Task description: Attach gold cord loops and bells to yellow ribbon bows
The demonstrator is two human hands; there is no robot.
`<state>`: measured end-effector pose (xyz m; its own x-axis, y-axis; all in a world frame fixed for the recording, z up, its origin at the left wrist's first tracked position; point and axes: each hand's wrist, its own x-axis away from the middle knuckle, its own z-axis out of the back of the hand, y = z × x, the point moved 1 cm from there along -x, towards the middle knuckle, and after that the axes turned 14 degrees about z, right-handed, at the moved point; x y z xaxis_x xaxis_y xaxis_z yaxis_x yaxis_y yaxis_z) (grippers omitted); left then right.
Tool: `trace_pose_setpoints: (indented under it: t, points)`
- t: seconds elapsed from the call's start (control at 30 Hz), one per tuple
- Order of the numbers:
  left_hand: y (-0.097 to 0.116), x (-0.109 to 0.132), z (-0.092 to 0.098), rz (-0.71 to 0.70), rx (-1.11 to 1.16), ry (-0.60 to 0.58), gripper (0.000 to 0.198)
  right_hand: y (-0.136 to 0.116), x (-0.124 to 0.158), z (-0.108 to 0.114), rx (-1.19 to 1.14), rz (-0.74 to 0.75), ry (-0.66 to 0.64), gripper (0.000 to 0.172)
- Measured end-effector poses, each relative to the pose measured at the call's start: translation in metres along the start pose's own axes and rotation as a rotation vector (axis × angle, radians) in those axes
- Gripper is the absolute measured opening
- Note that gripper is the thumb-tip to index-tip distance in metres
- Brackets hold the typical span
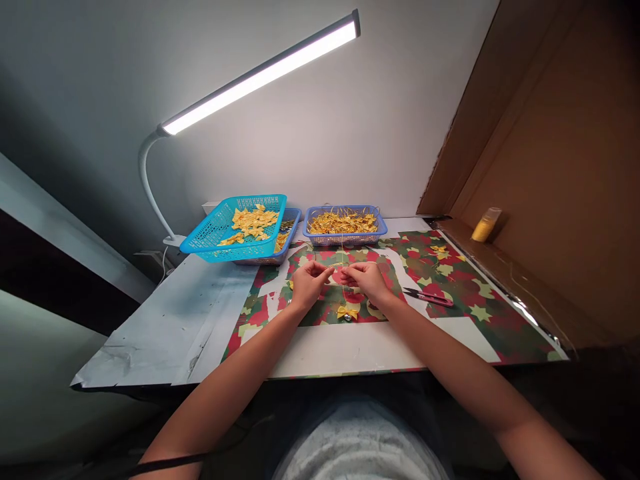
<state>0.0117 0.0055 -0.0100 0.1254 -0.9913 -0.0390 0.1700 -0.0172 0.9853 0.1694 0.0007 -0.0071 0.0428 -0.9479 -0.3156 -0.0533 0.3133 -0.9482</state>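
Observation:
Both of my hands are raised over the middle of the patterned sheet, close together with a small gap between them. My left hand pinches a thin gold cord between thumb and fingers. My right hand is closed on the same cord from the other side. From between the hands the cord runs down to a small yellow bow, which has a silvery piece at its lower edge and lies near the front of the sheet. Another strand rises toward the purple-blue basket behind.
A purple-blue basket holds gold cords. To its left, a turquoise basket of yellow bows rests on another basket. Small scissors lie right of my hands. A yellow-filled bottle stands far right; a lamp hangs above.

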Motion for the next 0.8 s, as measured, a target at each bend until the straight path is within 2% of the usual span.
trace_pose_setpoints:
  t: [0.23,0.5,0.63,0.8]
  points:
    - [-0.0013,-0.002,0.0018,0.076,0.07,0.035,0.03,-0.0033,0.0024,0.0012,-0.056,-0.01,0.037,0.022]
    - [0.0024,0.0015,-0.0023,0.175,0.189,-0.068,0.041,-0.0046,0.0027,-0.0035,-0.224,-0.038,0.097,0.03]
    - [0.0018,0.002,-0.0049,0.19,0.246,-0.106,0.043,-0.0036,0.0047,-0.0049,-0.314,-0.091,0.081,0.032]
    - [0.003,0.0034,-0.0065,0.157,0.303,-0.114,0.042,-0.0018,0.0053,-0.0063,-0.416,-0.205,0.06,0.024]
